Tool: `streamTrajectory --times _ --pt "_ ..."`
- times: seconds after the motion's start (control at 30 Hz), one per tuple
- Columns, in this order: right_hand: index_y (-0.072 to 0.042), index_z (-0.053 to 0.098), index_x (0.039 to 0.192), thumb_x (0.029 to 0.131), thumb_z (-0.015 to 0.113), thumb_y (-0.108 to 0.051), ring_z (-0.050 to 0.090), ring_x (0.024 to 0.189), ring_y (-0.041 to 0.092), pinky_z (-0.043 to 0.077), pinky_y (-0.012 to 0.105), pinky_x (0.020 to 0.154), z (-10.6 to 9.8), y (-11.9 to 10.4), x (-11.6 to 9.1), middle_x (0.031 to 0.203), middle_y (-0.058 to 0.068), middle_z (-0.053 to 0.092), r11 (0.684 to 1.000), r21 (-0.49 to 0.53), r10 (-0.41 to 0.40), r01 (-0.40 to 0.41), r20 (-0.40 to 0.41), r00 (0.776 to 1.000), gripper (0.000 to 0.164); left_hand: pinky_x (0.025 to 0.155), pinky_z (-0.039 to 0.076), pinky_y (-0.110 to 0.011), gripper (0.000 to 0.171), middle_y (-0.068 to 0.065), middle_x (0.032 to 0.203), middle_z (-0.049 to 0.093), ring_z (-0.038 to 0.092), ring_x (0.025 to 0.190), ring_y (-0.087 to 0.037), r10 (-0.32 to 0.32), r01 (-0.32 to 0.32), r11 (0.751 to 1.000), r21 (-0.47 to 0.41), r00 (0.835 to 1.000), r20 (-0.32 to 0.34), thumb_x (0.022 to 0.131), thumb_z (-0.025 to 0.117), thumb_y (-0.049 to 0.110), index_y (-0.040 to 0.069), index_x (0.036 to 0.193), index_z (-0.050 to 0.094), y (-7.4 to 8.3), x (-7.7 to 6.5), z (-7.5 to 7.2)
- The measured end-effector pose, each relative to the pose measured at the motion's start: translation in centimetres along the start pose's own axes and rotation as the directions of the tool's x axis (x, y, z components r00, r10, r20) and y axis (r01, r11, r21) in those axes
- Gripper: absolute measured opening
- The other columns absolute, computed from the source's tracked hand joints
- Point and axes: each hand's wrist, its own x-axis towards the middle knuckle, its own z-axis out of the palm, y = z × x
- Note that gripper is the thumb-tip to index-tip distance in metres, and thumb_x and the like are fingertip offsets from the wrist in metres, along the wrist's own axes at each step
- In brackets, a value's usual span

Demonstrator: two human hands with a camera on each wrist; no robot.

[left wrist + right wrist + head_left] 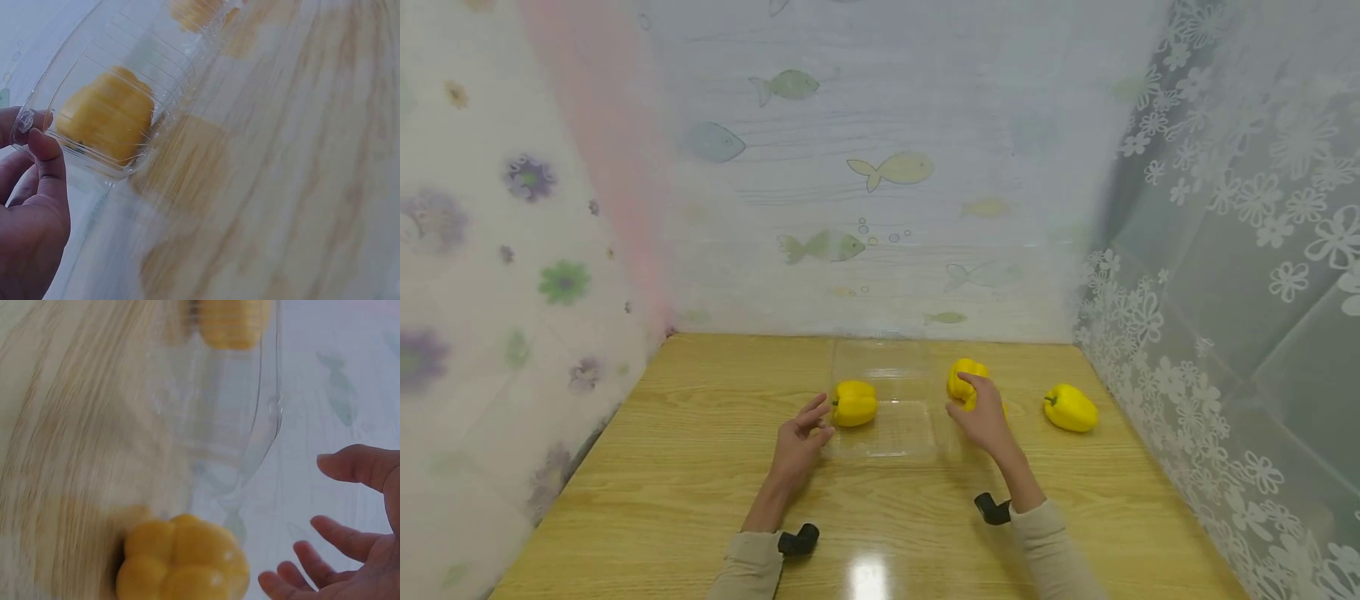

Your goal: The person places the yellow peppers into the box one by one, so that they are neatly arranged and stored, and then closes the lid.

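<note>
Left side: a white sheet of a wall with purple and green flowers on it (527, 177), a bit blurry tbh, with a pink strip running down near the corner.
Left hand: the left hand (801, 442) has thumb and index finger pinching the rim of the container at its left end, clear as day in the left wrist view. Beige sleeve (751, 567), black angled gadget (799, 540) at the wrist.
Container: a clear, box-shaped plastic container (906, 429) on the pale wood-grain desk (700, 467), pretty much between the two hands.
Pepper inside: one glossy yellow, blocky bell pepper (856, 404) in the container's left end, lying on its side, stem towards the left hand.
Right hand: the right hand (983, 417) has thumb and fingers spread apart, gripping nothing, right by the next yellow bit.
Pepper by that hand: a lobed yellow bell pepper (967, 368) on the desk, just right of the container. More yellow peeks out around the hand; can't tell if that's a second one.
Far right: another plump yellow bell pepper (1072, 409) on its side, stem pointing left, near the white flower-pattern lace curtain (1247, 508).
</note>
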Motion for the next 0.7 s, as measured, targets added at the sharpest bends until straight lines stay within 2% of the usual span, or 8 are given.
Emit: streamTrajectory --times 0.1,0.23,0.37,0.57,0.7 --pt "0.010 0.049 0.142 0.089 0.072 -0.006 0.033 0.135 0.052 0.033 0.066 0.110 -0.7 0.6 -0.2 0.145 0.035 0.037 0.998 -0.018 0.053 -0.054 -0.011 0.999 0.060 0.085 0.045 -0.014 0.039 -0.019 0.158 0.042 0.052 0.112 -0.027 -0.001 0.001 1.000 -0.016 1.000 0.000 0.092 0.062 -0.013 -0.015 0.131 0.059 0.1 0.0 0.0" --pt "0.008 0.044 0.146 0.091 0.072 -0.011 0.025 0.138 0.052 0.032 0.068 0.109 -1.3 1.3 -0.6 0.151 0.034 0.027 0.991 -0.044 0.125 -0.126 -0.015 0.992 0.065 0.083 0.046 -0.013 0.040 -0.018 0.158 0.042 0.050 0.112 -0.030 -0.009 0.009 0.999 -0.036 1.000 0.008 0.093 0.061 -0.012 -0.015 0.133 0.058 0.1 0.0 0.0" --pt "0.009 0.040 0.147 0.089 0.074 -0.015 0.020 0.140 0.054 0.028 0.068 0.110 -1.6 1.8 -0.8 0.151 0.035 0.024 0.983 -0.089 0.162 -0.163 -0.016 0.987 0.072 0.083 0.046 -0.014 0.040 -0.018 0.158 0.042 0.049 0.113 -0.030 -0.014 0.014 0.999 -0.036 1.000 0.010 0.093 0.061 -0.012 -0.014 0.133 0.058 0.1 0.0 -0.1" --pt "0.010 0.032 0.150 0.084 0.079 -0.014 0.019 0.139 0.055 0.028 0.068 0.110 -1.9 2.6 -1.0 0.150 0.038 0.021 0.968 -0.123 0.221 -0.217 0.018 0.975 0.084 0.087 0.045 -0.015 0.041 -0.017 0.158 0.043 0.050 0.117 -0.031 -0.015 0.015 0.999 -0.040 1.000 0.007 0.093 0.061 -0.013 -0.014 0.133 0.058 0.0 0.0 -0.2" --pt "0.010 0.025 0.153 0.082 0.082 -0.014 0.028 0.136 0.054 0.031 0.067 0.111 -2.1 3.6 -1.1 0.151 0.039 0.020 0.957 -0.125 0.268 -0.260 0.047 0.962 0.094 0.093 0.044 -0.018 0.041 -0.017 0.157 0.044 0.050 0.124 -0.030 -0.010 0.010 0.999 -0.038 1.000 0.011 0.093 0.062 -0.013 -0.014 0.134 0.058 -0.2 0.1 -0.3"
